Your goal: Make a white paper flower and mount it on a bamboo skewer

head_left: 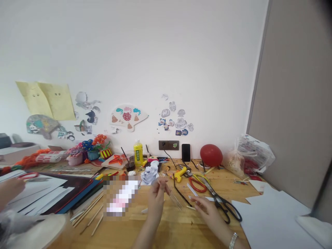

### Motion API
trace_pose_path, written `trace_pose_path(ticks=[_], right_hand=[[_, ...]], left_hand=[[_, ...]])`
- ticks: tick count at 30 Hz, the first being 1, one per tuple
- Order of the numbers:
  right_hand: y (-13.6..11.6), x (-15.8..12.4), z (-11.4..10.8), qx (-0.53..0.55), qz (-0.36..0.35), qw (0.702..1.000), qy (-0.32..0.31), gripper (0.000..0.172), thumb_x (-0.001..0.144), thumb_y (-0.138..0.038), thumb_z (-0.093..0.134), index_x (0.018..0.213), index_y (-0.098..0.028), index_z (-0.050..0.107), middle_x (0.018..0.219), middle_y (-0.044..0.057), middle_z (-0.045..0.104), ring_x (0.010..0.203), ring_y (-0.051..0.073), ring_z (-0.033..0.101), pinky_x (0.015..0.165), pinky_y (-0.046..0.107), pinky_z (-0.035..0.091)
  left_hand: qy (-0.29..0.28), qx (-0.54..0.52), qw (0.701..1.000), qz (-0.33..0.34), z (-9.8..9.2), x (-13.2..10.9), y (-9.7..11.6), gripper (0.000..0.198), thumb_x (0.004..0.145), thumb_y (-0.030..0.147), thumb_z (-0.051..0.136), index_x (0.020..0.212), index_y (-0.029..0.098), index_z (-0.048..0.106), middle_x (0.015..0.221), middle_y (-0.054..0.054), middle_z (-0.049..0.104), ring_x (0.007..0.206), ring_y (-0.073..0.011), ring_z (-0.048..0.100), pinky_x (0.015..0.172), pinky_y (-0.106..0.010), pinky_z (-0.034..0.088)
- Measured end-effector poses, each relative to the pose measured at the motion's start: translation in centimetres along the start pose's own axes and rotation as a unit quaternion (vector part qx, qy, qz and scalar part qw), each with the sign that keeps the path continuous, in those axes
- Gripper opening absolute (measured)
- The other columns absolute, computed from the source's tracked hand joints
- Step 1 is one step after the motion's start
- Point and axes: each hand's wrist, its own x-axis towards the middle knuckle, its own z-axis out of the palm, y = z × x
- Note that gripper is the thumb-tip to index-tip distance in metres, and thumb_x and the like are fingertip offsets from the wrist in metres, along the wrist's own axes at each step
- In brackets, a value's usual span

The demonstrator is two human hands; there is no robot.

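My left hand (pixel 158 190) is raised over the middle of the table, its thumb and fingers pinched together. Whatever is in that pinch is too small or hidden to name. Beside it, clear thin sticks or a clear strip (pixel 176 202) show to the right; I cannot tell whether the hand touches them. My right hand (pixel 206 209), with a bracelet at the wrist, is low with its fingers apart. Its fingertips are close to a thin pale stick (pixel 191 208). White crumpled paper (pixel 149 175) lies behind my left hand. Black-handled scissors (pixel 228 207) are beside my right hand.
A yellow glue gun (pixel 180 174), red-handled scissors (pixel 197 185) and a red balloon (pixel 211 155) lie farther back. White paper (pixel 275 218) covers the right side. Wooden sticks (pixel 89 211) lie left. Another person's hand (pixel 11 192) is by red scissors (pixel 28 175) at far left.
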Motion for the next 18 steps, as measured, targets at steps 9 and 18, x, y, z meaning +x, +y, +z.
trace_pose_path(ticks=[9,18], right_hand=[[-1.4,-0.8,3.2,0.022,-0.012,0.999,-0.045,0.035,0.079,-0.041,0.049,0.104,-0.022,0.064,0.095,0.007,0.068,0.079,0.022,0.061,0.071,0.032,0.048],[-2.4,-0.5,3.7,-0.007,-0.076,0.997,-0.018,0.027,0.077,-0.044,0.051,0.071,-0.02,0.064,0.069,0.002,0.063,0.064,0.017,0.055,0.061,0.025,0.044]], left_hand=[[-0.012,-0.019,0.998,-0.06,2.2,-1.6,-1.0,0.037,0.069,0.052,0.059,0.068,0.016,0.056,0.042,0.005,0.053,0.037,-0.0122,0.051,0.045,-0.024,0.042],[-0.123,-0.04,0.987,-0.099,3.9,-3.6,-0.2,0.047,0.071,0.057,0.053,0.092,0.016,0.059,0.048,0.005,0.053,0.039,-0.0115,0.049,0.044,-0.023,0.036]])
